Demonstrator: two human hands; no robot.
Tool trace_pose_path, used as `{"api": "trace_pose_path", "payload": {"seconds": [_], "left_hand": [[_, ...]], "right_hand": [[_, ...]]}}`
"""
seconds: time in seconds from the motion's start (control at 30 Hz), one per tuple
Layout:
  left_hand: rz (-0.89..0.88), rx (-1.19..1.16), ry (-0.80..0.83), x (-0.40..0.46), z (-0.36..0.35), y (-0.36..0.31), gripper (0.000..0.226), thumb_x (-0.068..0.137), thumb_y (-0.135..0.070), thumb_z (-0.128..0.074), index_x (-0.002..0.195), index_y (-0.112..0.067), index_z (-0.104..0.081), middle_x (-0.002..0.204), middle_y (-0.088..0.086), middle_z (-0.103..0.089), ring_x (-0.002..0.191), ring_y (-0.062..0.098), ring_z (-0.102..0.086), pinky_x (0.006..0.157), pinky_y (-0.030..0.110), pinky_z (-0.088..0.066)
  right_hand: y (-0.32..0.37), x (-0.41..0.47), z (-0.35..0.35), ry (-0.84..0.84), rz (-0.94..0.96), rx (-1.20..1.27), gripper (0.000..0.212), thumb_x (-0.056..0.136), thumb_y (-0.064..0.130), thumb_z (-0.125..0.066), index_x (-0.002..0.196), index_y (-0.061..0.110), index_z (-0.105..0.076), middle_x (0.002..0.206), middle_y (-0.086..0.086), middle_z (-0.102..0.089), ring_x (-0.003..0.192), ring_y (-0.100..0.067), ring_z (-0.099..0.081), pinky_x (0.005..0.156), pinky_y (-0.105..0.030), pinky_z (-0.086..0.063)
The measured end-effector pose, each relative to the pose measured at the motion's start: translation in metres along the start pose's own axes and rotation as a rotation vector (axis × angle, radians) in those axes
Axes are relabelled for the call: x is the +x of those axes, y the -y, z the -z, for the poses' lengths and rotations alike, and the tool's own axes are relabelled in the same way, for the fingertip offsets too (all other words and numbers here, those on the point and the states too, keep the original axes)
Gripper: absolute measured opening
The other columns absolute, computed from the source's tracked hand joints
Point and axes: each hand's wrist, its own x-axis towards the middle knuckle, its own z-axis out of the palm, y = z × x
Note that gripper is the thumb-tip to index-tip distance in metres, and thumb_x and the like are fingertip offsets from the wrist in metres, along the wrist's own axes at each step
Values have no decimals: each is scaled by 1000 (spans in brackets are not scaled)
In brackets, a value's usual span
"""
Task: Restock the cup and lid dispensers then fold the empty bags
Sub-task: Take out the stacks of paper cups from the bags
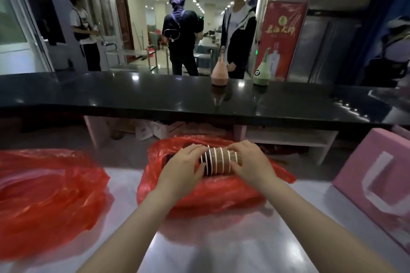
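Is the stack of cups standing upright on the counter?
No, the stack of cups lies sideways, held between the left hand and right hand.

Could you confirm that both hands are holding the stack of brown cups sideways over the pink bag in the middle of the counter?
Not quite: the bag under the cups is red, not pink. In the head view, the left hand and right hand do hold the stack of brown cups sideways over the red bag in the middle; the pink bag stands off to the right.
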Motion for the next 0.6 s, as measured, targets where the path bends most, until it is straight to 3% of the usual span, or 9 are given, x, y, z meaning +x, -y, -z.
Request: {"api": "trace_pose_path", "payload": {"seconds": [0.13, 0.27, 0.33, 0.47, 0.53, 0.6], "left_hand": [[72, 157, 226, 24, -17, 34, 71, 86, -46, -61, 147, -30, -28, 152, -7, -31, 144, 18, -19, 118, 47, -16], [122, 202, 297, 24, -26, 63, 90, 79, -55, -64, 149, -35, -12, 157, -8, -16, 147, 20, -4, 116, 51, -6], [119, 228, 299, 23, -27, 71, 88, 80, -53, -62, 149, -35, -11, 157, -8, -16, 147, 20, -4, 116, 50, -7], [185, 264, 302, 19, -21, 98, 78, 82, -48, -56, 149, -35, -17, 154, -9, -23, 144, 19, -14, 116, 51, -11], [216, 254, 312, 16, -16, 112, 76, 81, -49, -56, 147, -34, -21, 152, -9, -29, 141, 17, -23, 115, 51, -18], [240, 191, 328, 14, -12, 123, 77, 78, -49, -60, 146, -34, -25, 150, -8, -34, 138, 17, -31, 112, 46, -26]], "right_hand": [[10, 32, -18, 37, 71, -26, 48, 80, 31, -71, 125, 27, -55, 119, 6, -54, 112, -16, -48, 94, -28, -40], [20, 54, -42, 184, 196, -181, 72, 72, 50, -74, 135, 32, -43, 129, 7, -48, 119, -16, -44, 90, -33, -42], [23, 62, -53, 231, 250, -256, 82, 69, 57, -73, 138, 32, -38, 133, 5, -45, 122, -19, -42, 94, -34, -40], [17, 74, -67, 348, 167, -339, 98, 65, 64, -72, 143, 43, -18, 143, 3, -39, 131, -27, -36, 110, -51, -27], [11, 76, -69, 368, 152, -358, 98, 65, 66, -71, 143, 46, -15, 143, 3, -41, 131, -28, -39, 110, -54, -24], [7, 77, -69, 354, 151, -359, 97, 64, 68, -69, 142, 47, -16, 138, 2, -45, 125, -28, -45, 106, -51, -31]]}}
